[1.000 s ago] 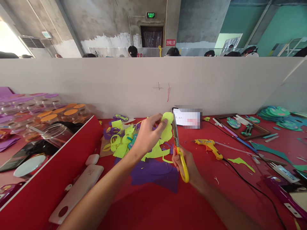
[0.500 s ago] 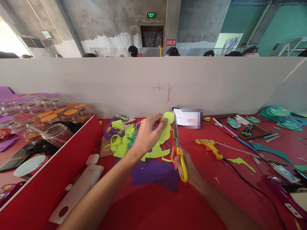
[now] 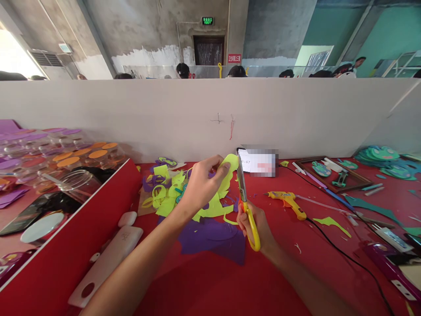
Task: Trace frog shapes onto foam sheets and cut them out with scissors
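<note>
Between its thumb and fingers, my left hand (image 3: 205,182) pinches a rounded yellow-green sheet piece (image 3: 232,163), held up above the table. Yellow-handled scissors (image 3: 250,226) are gripped in my right hand (image 3: 255,221), blades pointing up and away at the right edge of that piece. The blades look nearly closed; whether they bite into the edge I cannot tell. Behind and below my left hand lies a heap of yellow-green scraps (image 3: 169,193) mixed with purple and teal bits. A purple sheet (image 3: 210,241) lies flat on the red table under both hands.
A yellow glue gun (image 3: 287,202) with a black cord lies to the right. A phone (image 3: 258,163) showing a timer leans on the white partition (image 3: 164,114). Teal cut-outs (image 3: 375,154) are stacked far right. At left, a red divider (image 3: 82,219) stands beside a white power bank (image 3: 108,265).
My right hand and the scissors have shifted slightly right, away from the heap. My left hand and the yellow-green piece stay almost still.
</note>
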`<state>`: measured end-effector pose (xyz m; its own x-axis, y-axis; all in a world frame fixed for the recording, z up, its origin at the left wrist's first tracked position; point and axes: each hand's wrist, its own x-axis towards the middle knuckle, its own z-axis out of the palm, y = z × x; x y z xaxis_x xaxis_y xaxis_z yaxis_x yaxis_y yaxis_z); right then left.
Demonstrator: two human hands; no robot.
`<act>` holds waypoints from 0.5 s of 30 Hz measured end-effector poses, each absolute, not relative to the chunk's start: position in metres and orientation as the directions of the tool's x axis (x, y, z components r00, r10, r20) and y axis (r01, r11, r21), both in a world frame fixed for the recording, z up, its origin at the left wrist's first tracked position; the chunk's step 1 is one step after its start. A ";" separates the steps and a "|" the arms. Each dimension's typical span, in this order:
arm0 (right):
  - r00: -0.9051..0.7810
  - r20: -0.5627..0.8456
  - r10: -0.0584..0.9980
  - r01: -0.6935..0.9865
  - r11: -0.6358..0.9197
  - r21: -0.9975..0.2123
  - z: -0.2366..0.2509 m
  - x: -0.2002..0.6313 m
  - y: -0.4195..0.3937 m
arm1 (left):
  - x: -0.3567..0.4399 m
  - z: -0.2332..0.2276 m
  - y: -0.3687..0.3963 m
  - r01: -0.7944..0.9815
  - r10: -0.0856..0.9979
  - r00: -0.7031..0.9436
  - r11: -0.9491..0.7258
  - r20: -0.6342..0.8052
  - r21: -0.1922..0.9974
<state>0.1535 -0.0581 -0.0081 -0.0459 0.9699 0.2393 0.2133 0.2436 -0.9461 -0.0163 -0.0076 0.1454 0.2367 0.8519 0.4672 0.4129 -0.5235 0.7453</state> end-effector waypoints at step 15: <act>-0.063 0.227 0.972 0.176 0.235 -0.956 -0.010 0.154 -0.058 | -0.023 0.150 -0.004 0.416 0.864 0.173 -0.500 0.473 0.760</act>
